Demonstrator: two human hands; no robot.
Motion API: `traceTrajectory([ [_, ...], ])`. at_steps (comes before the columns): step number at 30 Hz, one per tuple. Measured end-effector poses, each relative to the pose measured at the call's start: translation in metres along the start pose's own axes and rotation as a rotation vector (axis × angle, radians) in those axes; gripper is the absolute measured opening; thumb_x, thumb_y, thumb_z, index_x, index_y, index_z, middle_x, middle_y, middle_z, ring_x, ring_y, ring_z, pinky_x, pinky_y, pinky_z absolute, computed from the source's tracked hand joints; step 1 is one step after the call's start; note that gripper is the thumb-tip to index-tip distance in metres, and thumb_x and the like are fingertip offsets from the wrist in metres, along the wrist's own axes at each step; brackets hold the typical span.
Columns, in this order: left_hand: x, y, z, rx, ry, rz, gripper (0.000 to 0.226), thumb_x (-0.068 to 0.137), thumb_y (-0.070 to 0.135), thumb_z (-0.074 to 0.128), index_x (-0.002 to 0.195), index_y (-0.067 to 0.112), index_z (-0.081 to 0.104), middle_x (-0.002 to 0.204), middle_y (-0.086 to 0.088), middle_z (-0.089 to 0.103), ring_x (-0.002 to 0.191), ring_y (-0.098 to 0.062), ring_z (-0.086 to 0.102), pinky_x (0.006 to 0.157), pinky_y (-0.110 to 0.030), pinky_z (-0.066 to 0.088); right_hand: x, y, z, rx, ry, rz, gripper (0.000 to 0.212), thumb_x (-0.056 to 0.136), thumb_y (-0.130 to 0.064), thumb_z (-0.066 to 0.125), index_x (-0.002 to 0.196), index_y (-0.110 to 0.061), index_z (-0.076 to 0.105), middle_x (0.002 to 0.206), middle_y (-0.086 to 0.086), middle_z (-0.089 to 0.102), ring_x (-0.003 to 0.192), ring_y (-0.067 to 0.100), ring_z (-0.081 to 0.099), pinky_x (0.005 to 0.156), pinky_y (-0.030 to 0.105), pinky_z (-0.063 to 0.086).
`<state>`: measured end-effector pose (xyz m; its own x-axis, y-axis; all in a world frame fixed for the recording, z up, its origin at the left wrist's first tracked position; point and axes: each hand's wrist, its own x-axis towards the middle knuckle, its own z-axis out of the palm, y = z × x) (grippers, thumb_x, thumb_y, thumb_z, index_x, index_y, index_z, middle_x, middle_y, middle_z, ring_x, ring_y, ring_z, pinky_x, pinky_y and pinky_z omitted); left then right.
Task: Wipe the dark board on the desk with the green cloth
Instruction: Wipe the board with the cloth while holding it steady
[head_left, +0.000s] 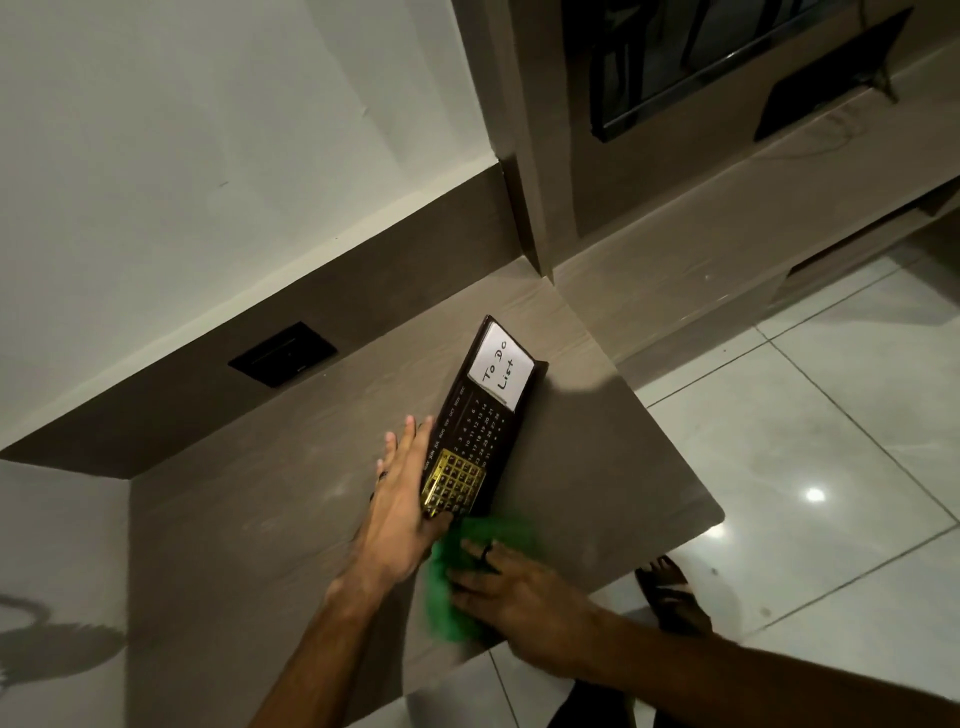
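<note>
A dark board (480, 423) with calendar numbers, a gold grid and a white "To Do List" note lies on the brown desk (260, 519). My left hand (400, 499) rests flat along the board's left edge, fingers straight, with its thumb at the near end. The green cloth (462, 577) lies on the desk just below the board's near end, blurred. My right hand (511, 587) presses down on the cloth with fingers spread over it.
A black socket plate (283, 353) sits in the desk's back panel. The desk's right edge (675, 452) drops to a glossy tiled floor (831, 467). A foot in a sandal (670, 592) stands by the desk corner. A dark-framed screen (727, 52) hangs at upper right.
</note>
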<state>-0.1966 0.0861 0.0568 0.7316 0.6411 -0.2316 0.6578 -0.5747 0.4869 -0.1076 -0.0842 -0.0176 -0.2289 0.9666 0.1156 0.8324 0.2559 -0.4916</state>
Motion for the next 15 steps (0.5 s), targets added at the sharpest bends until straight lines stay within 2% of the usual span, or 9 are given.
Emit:
traceTrajectory([
  [2, 0.0, 0.002, -0.001, 0.004, -0.003, 0.0, 0.119, 0.078, 0.006, 0.08, 0.15, 0.039, -0.009, 0.165, 0.001, -0.008, 0.152, -0.023, -0.013, 0.122, -0.052, -0.007, -0.006, 0.005, -0.012, 0.186, 0.063, 0.008, 0.067, 0.076, -0.008, 0.068, 0.14, -0.017, 0.047, 0.147, 0.005, 0.048, 0.138, 0.029, 0.037, 0.112, 0.045, 0.032],
  [4, 0.0, 0.002, -0.001, 0.002, -0.003, 0.001, 0.117, 0.078, 0.004, 0.079, 0.151, 0.037, -0.006, 0.165, 0.0, -0.007, 0.152, -0.025, -0.013, 0.123, -0.054, -0.006, -0.008, 0.017, -0.032, 0.32, 0.217, 0.097, 0.067, 0.079, -0.01, 0.053, 0.144, -0.019, 0.042, 0.151, 0.002, 0.042, 0.142, 0.021, 0.031, 0.113, 0.04, 0.029],
  [7, -0.003, 0.002, -0.001, -0.012, 0.002, 0.004, 0.117, 0.077, 0.004, 0.08, 0.154, 0.035, -0.002, 0.165, 0.001, -0.006, 0.152, -0.025, -0.012, 0.123, -0.052, -0.004, 0.005, 0.032, -0.064, 0.339, 0.462, 0.245, 0.068, 0.078, -0.01, 0.042, 0.145, -0.019, 0.039, 0.153, 0.001, 0.039, 0.145, 0.019, 0.025, 0.115, 0.044, 0.024],
  [9, -0.003, 0.002, -0.001, -0.001, 0.005, 0.008, 0.121, 0.076, 0.002, 0.081, 0.153, 0.039, -0.005, 0.166, 0.002, -0.005, 0.152, -0.023, -0.012, 0.123, -0.049, -0.004, 0.023, 0.037, -0.075, 0.321, 0.533, 0.328, 0.062, 0.082, -0.009, 0.044, 0.144, -0.017, 0.042, 0.152, 0.003, 0.04, 0.145, 0.022, 0.024, 0.116, 0.047, 0.021],
  [11, -0.003, 0.002, -0.001, 0.017, 0.007, 0.011, 0.123, 0.075, 0.001, 0.08, 0.152, 0.042, -0.007, 0.166, 0.003, -0.005, 0.152, -0.022, -0.012, 0.123, -0.047, -0.004, 0.036, 0.037, -0.073, 0.285, 0.497, 0.415, 0.065, 0.085, -0.002, 0.051, 0.147, -0.018, 0.039, 0.155, 0.004, 0.035, 0.146, 0.022, 0.019, 0.118, 0.047, 0.018],
  [13, -0.002, 0.001, 0.0, 0.032, -0.001, -0.004, 0.125, 0.075, 0.002, 0.081, 0.151, 0.044, -0.008, 0.166, 0.004, -0.006, 0.152, -0.022, -0.013, 0.122, -0.047, -0.005, 0.038, 0.032, -0.058, 0.272, 0.384, 0.524, 0.075, 0.085, 0.002, 0.055, 0.151, -0.021, 0.029, 0.159, 0.002, 0.025, 0.147, 0.023, 0.013, 0.118, 0.048, 0.019],
  [15, -0.002, 0.0, 0.0, 0.026, -0.008, 0.005, 0.123, 0.076, 0.004, 0.082, 0.15, 0.043, -0.009, 0.165, 0.004, -0.007, 0.152, -0.022, -0.012, 0.122, -0.047, -0.005, 0.037, 0.023, -0.047, 0.279, 0.364, 0.508, 0.081, 0.082, 0.004, 0.058, 0.152, -0.021, 0.026, 0.16, 0.003, 0.022, 0.147, 0.027, 0.013, 0.117, 0.048, 0.021],
])
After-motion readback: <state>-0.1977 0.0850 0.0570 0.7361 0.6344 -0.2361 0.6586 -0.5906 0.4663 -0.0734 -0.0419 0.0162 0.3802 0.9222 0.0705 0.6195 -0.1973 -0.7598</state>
